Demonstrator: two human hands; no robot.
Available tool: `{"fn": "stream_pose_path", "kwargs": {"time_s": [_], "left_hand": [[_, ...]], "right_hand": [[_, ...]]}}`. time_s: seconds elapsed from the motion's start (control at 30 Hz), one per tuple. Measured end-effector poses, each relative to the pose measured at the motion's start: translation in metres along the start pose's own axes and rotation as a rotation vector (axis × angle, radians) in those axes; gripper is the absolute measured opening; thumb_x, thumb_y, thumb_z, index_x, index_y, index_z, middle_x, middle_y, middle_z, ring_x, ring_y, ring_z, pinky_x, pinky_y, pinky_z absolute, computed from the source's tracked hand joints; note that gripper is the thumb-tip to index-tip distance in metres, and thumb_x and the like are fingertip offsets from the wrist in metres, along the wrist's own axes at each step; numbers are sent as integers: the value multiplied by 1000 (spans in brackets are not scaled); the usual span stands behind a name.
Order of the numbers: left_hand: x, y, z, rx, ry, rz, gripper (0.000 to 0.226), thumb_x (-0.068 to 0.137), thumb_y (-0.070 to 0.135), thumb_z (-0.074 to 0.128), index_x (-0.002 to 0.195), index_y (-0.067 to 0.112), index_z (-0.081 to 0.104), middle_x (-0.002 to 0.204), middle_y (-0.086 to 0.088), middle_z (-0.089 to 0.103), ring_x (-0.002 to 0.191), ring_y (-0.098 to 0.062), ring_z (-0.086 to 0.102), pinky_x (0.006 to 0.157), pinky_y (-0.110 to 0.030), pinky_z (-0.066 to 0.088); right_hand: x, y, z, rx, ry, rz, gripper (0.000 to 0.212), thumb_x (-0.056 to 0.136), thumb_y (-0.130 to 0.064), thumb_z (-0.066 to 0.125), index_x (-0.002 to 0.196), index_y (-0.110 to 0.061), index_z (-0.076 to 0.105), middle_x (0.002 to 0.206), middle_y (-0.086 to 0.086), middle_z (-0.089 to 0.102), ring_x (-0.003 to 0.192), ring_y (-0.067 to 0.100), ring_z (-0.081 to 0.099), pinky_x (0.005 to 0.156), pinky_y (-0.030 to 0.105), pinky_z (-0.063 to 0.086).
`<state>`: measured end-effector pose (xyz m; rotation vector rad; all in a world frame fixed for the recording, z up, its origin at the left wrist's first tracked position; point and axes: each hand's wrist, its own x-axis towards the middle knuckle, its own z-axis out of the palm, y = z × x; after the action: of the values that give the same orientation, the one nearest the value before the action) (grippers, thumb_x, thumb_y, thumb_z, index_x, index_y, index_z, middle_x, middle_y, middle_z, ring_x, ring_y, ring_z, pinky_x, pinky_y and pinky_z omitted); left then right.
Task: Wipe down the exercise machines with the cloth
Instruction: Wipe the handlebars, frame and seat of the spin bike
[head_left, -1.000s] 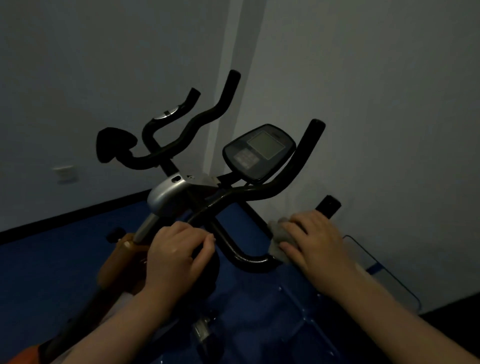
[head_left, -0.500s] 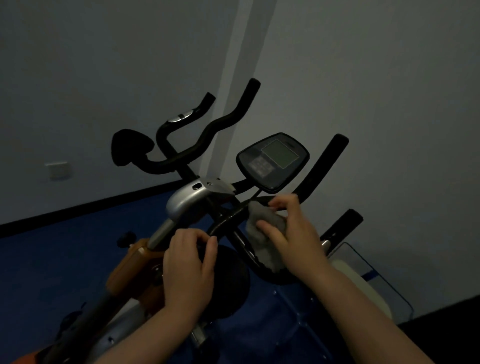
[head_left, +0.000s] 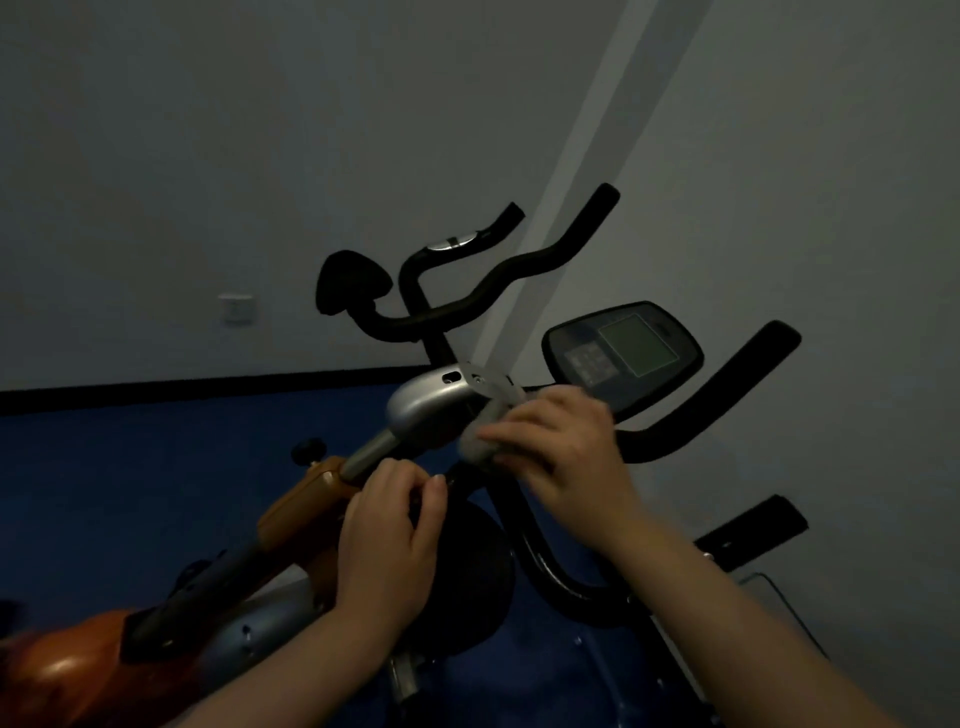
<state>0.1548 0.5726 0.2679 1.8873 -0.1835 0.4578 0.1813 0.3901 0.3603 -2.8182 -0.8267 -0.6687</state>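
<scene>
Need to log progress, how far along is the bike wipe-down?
Done: can't tell; nothing shows which parts are clean. In hand: right hand presses the cloth by the silver housing; left hand grips the bar. Left: console, handlebars.

Bare forearms, sleeveless, unadorned hands

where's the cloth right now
In the head view the grey cloth sits centre frame under the right hand, pressed against the bike's silver stem cover, just left of and below the console.
</scene>
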Motion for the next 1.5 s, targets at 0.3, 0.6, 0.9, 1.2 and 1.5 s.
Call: {"fn": "stream_pose_path", "kwargs": {"time_s": [0.3,0.6,0.9,1.2,1.5], "left_hand": [[-3,2,0,113,40,-27,35,93,48,34,66,26,37,69,8,42,66,-9,43,59,-31,32],[-3,10,-1,260,51,93,27,97,37,33,72,29,37,67,8,46,61,-8,39,59,-29,29],[-5,7,-2,214,69,130,28,96,36,37,75,22,50,72,8,51,66,-6,44,60,-25,35],[-4,5,-2,81,16,158,18,95,33,43,80,26,52,79,12,49,71,-6,48,62,-26,39],[-2,3,-4,-50,-68,119,18,93,36,41,79,29,50,80,12,48,73,-8,52,63,-25,40]], "right_hand": [[28,24,-9,13,-117,-209,28,87,-32,54,105,-24,72,99,2,64,90,23,55,73,37,49],[32,28,0,32,-234,-354,25,87,-32,55,104,-25,72,105,0,66,93,25,60,72,43,53],[30,34,-5,31,-267,-272,21,84,-18,68,104,-22,72,103,4,66,89,29,64,68,39,53],[11,38,-4,66,-154,-127,28,80,-18,74,108,-25,73,104,2,65,93,23,58,74,44,53],[4,17,6,32,-182,-133,27,85,-29,61,109,-33,71,106,0,63,92,22,56,71,38,48]]}}
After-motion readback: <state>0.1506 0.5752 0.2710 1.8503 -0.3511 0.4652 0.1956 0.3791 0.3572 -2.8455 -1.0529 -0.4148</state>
